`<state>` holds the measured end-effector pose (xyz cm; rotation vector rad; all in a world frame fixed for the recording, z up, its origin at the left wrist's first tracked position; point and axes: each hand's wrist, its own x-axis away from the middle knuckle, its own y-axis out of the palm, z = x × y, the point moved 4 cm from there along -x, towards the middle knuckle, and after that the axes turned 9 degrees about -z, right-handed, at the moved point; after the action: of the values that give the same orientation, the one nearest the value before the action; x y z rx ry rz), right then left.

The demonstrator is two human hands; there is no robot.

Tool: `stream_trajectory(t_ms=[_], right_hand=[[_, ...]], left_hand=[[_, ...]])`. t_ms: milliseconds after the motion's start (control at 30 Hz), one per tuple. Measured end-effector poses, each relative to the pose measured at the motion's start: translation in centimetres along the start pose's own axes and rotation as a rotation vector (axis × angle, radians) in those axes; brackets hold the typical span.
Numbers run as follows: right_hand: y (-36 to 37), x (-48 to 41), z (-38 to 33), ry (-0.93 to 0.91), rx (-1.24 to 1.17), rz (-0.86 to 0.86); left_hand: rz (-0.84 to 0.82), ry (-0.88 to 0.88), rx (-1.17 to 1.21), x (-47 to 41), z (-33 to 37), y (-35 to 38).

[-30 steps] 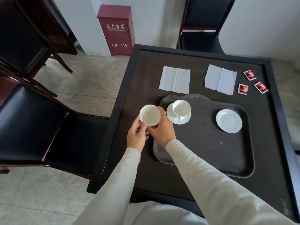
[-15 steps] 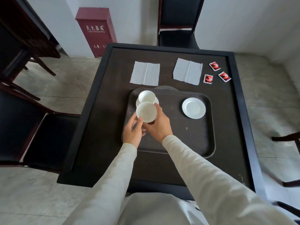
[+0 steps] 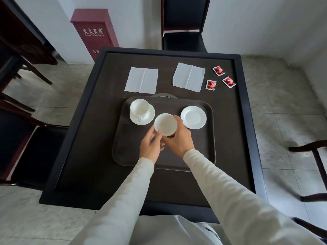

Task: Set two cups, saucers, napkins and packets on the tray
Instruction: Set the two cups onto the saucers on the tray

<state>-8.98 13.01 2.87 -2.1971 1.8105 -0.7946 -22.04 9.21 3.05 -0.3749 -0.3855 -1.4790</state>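
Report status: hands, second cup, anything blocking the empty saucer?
Both hands, left and right, hold second cup above tray. Empty saucer bare, path clear. Napkins, packets not on tray.

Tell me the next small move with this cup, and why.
Probably carry the cup right and lower it onto the empty saucer. Both the left hand and right hand hold it above the tray, between the two saucers; the other saucer already has its cup.
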Motion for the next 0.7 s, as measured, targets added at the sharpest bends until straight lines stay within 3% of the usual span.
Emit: stream_trajectory(t_ms=[700], right_hand=[[-6.8,-4.5,5.3,0.102,0.064,0.054]], left_hand=[[-0.075,-0.151,-0.002,-6.6,-0.2,7.6]])
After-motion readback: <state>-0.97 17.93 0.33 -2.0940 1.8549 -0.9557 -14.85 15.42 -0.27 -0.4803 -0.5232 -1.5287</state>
